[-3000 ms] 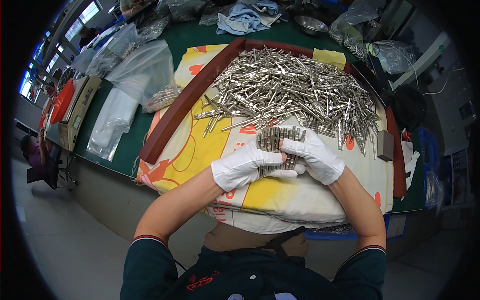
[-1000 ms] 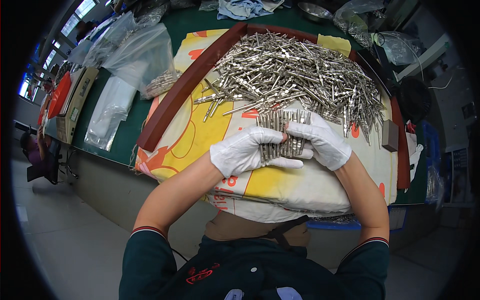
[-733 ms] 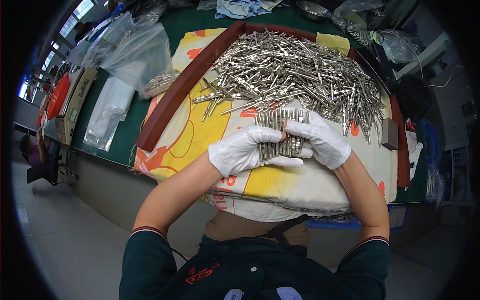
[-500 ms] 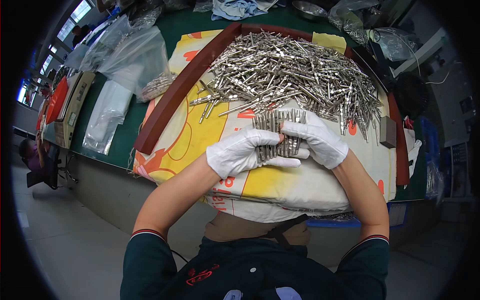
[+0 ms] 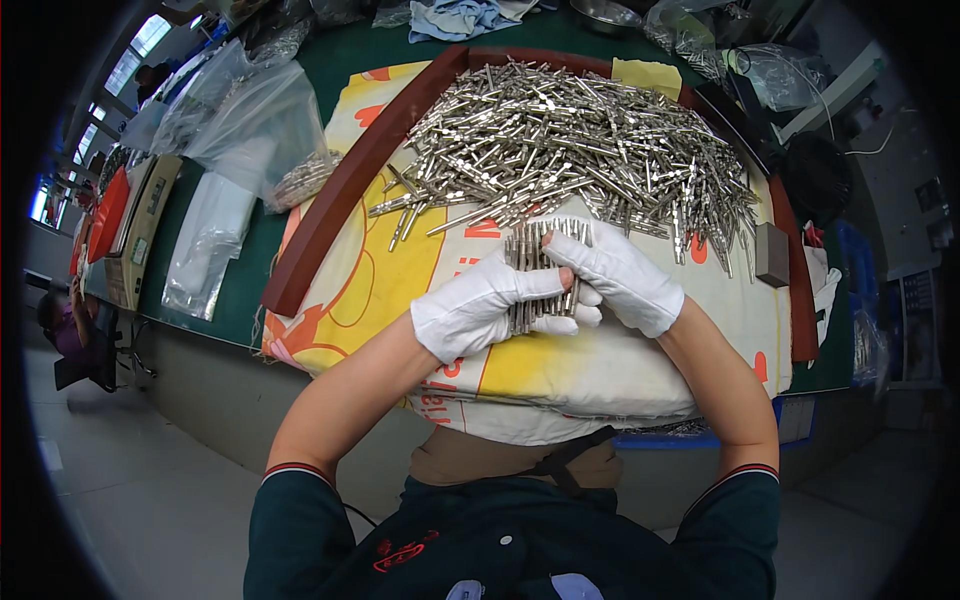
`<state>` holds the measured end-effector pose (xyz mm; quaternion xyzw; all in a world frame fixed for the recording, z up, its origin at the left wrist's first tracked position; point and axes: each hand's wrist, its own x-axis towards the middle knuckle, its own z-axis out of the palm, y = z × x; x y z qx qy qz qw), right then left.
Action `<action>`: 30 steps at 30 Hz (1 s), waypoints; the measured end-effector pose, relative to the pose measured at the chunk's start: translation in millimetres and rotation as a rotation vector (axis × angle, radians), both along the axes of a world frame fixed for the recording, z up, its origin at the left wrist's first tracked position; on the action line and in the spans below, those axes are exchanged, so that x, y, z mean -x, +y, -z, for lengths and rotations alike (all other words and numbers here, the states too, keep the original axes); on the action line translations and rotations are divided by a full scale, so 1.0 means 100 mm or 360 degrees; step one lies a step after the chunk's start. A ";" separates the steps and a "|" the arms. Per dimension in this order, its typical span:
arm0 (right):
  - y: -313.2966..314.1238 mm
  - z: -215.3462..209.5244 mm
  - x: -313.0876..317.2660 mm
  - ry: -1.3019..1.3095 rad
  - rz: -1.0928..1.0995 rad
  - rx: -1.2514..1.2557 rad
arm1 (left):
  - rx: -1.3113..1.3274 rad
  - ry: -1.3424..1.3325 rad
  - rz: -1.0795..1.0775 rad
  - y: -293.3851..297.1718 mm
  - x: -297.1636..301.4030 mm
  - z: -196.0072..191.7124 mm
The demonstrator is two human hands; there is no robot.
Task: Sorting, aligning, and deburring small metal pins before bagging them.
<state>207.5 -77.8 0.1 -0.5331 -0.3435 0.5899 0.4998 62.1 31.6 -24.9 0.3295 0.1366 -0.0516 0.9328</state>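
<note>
Between my two white-gloved hands is a row of slim silvery metal pins (image 5: 522, 240), stood side by side. My left hand (image 5: 485, 305) wraps the row from the left, thumb laid across the front and fingers beneath. From the right, my right hand (image 5: 622, 275) closes round the same pins, its thumb pressing near their upper ends. The thumb tips stick out bare from the gloves. Just beyond my hands spreads a large heap of the same loose metal pins (image 5: 570, 140). The heap lies on a patterned cloth (image 5: 400, 270) in yellow, white and red.
Dark red wooden rails (image 5: 350, 200) border the heap. A small brown block (image 5: 772, 255) sits by the right rail. Plastic bags (image 5: 262, 130) lie at the left, near a beige scale-like device (image 5: 140, 235). A metal bowl (image 5: 607, 14) stands at the back; another person (image 5: 75, 325) sits far left.
My right hand has shifted slightly left and closer to my left hand, squeezing the row of pins narrower. The left thumb now reaches further across the pins. The whole view has shifted slightly.
</note>
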 end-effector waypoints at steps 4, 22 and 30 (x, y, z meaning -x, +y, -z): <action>-0.01 -0.03 0.00 -0.0001 0.0073 -0.0001 | -0.0008 0.0087 -0.0026 0.00 -0.02 0.00; -0.12 0.20 0.20 -0.2167 -0.0236 -0.0520 | 0.0182 -0.0253 -0.0887 0.04 -0.12 0.15; -0.03 0.24 0.38 -0.2685 -0.0024 -0.0447 | 0.0226 -0.0205 -0.0786 0.01 -0.14 0.14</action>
